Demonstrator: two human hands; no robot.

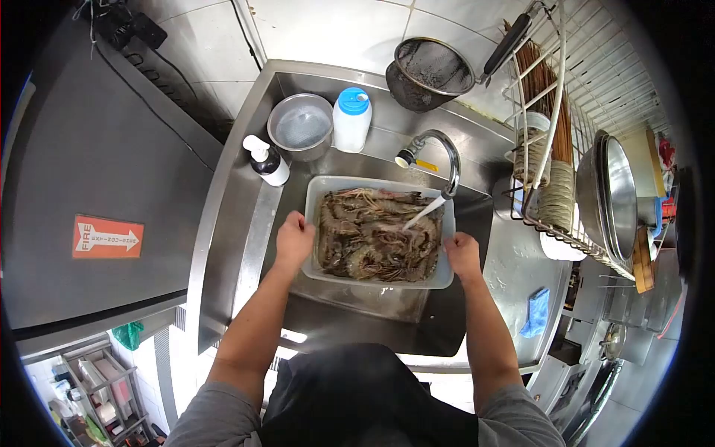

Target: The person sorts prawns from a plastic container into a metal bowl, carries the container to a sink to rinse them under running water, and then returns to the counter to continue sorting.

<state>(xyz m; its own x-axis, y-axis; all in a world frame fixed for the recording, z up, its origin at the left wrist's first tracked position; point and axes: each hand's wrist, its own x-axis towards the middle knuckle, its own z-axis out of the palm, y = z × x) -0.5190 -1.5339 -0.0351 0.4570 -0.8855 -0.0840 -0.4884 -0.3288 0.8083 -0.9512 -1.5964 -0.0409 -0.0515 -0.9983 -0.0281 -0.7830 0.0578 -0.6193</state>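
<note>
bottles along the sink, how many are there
2: a pump bottle left of the metal bowl, and a blue-lidded white bottle just right of it. Neither is hidden, though others might be.

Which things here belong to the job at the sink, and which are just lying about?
Part of the job:
left hand and right hand, at the tub's sides
prawns
running tap
sink

Apparently just lying about:
pump bottle
blue-lidded bottle
metal bowl
sieve
blue cloth
</note>
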